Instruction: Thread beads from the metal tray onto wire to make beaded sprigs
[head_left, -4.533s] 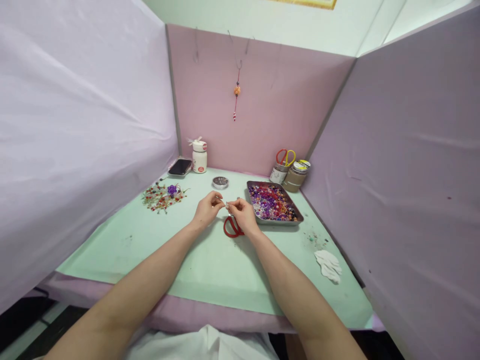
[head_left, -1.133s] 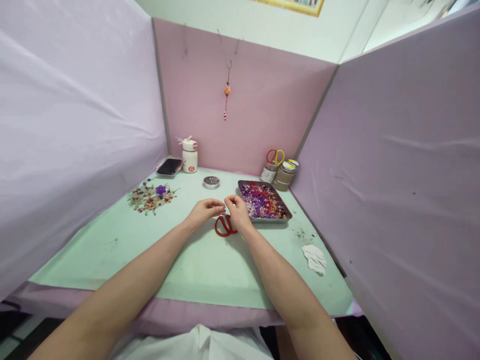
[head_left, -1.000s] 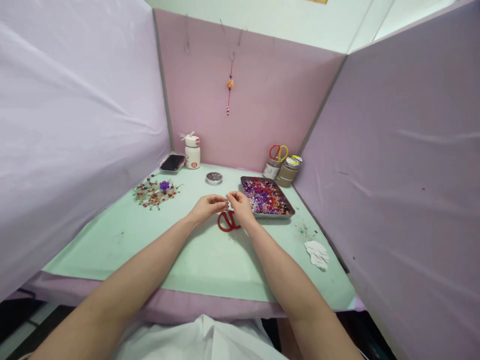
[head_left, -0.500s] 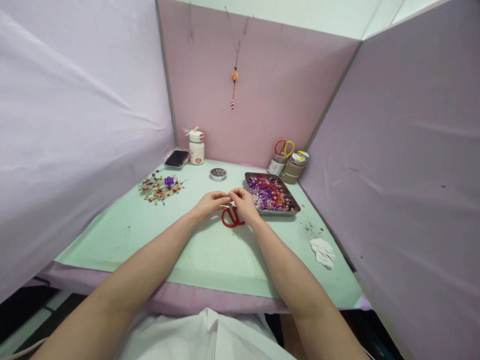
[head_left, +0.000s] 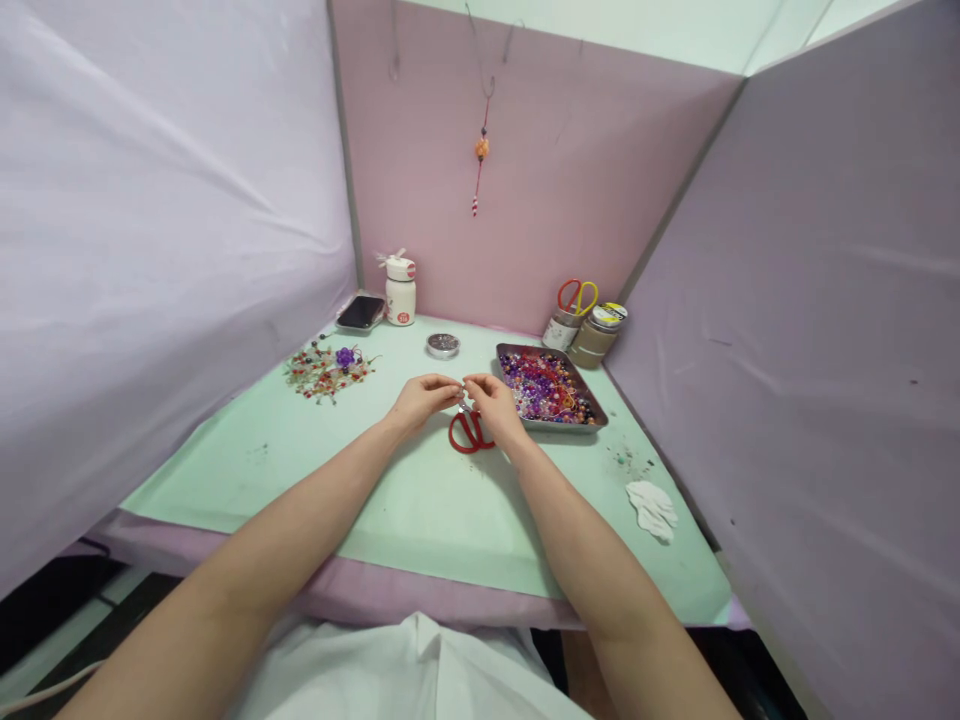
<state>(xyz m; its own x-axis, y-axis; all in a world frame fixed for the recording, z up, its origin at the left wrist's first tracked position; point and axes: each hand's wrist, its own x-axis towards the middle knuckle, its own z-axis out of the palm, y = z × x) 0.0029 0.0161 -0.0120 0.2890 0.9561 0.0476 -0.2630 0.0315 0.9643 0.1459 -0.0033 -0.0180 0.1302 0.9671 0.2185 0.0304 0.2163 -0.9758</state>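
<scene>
My left hand (head_left: 425, 402) and my right hand (head_left: 493, 403) meet over the middle of the green table, fingertips pinched close together. Something tiny sits between the fingertips, too small to name. Just below them lie scissors with red handles (head_left: 465, 433), partly covered by my right hand. A metal tray (head_left: 566, 425) full of purple, red and orange beads is right beside my right hand. Beyond my hands stands a small round clear container (head_left: 443, 346).
At the left lies a pile of beaded pieces (head_left: 326, 372), with a phone (head_left: 361, 312) and a white bottle (head_left: 400, 298) behind. Two jars (head_left: 598, 338) stand at the back right, one holding scissors. A crumpled white cloth (head_left: 652, 510) lies at the right. A beaded string (head_left: 481, 150) hangs behind.
The view has shifted slightly, so the scene sits a little farther right. My fingertips have moved slightly apart, and more of the scissors' metal shows between my hands.
</scene>
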